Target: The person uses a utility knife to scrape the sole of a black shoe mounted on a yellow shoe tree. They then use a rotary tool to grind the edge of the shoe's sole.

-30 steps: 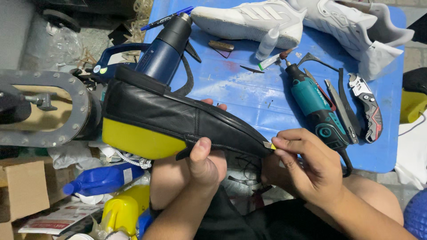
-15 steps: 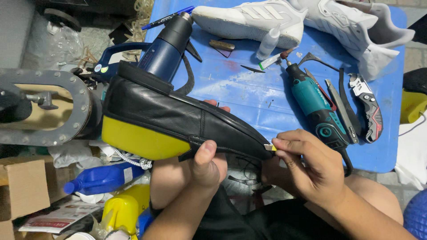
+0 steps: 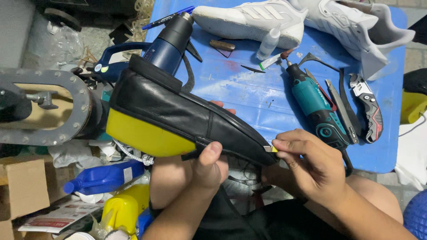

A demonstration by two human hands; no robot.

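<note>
Barely anything has shifted since a second ago: our left hand (image 3: 209, 166) still clamps the black leather shoe on its yellow last (image 3: 178, 118) at centre frame.

Our right hand (image 3: 307, 166) stays closed, pinching a small pale strip (image 3: 269, 149) at the toe tip, so we judge the toe work ongoing. Behind, on the blue table (image 3: 249, 89), lie a heat gun (image 3: 167, 42), rotary tool (image 3: 316, 104) and white sneakers (image 3: 249, 18).

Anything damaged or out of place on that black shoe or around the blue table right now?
The black leather shoe upper sits on a yellow shoe last with no sole, its lower edge loose and uneven by the left hand. The right hand pinches the toe tip. No spill shows on the blue plastic table, only scuffs.
</note>
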